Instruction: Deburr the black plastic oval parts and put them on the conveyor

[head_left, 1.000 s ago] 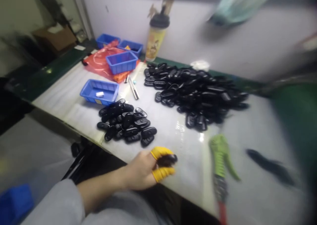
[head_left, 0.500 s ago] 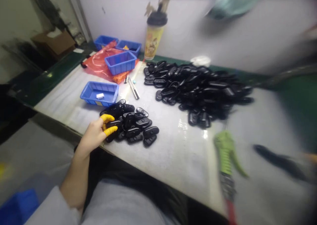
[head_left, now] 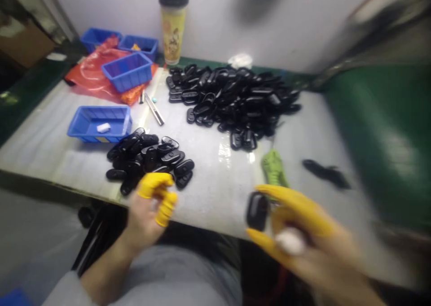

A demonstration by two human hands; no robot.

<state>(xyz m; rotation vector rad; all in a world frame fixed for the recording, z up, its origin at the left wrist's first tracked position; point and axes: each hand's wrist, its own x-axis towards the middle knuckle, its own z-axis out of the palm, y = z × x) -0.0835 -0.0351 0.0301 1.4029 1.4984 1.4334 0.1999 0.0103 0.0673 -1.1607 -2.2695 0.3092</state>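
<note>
My left hand [head_left: 150,207] hovers at the table's front edge, just in front of a small pile of black plastic shells [head_left: 148,158]. Yellow finger cots cover its thumb and forefinger, which are loosely curled, apart and empty. My right hand [head_left: 303,238], blurred and also in yellow cots, pinches one black shell [head_left: 257,211] between thumb and forefinger. Something small and white [head_left: 289,242] sits against its palm. A large heap of the same black shells [head_left: 232,95] lies further back.
A green-handled tool [head_left: 274,169] lies partly behind my right hand, with a dark object [head_left: 325,171] to its right. A blue tray [head_left: 97,124] holds a white piece. More blue trays [head_left: 128,70] on a red bag [head_left: 90,75] and a yellow cup [head_left: 173,21] stand at the back.
My left hand carried a black shell to the small pile, left it there and drew back empty. My right hand has come into view holding a shell. The camera shifted right and down.
</note>
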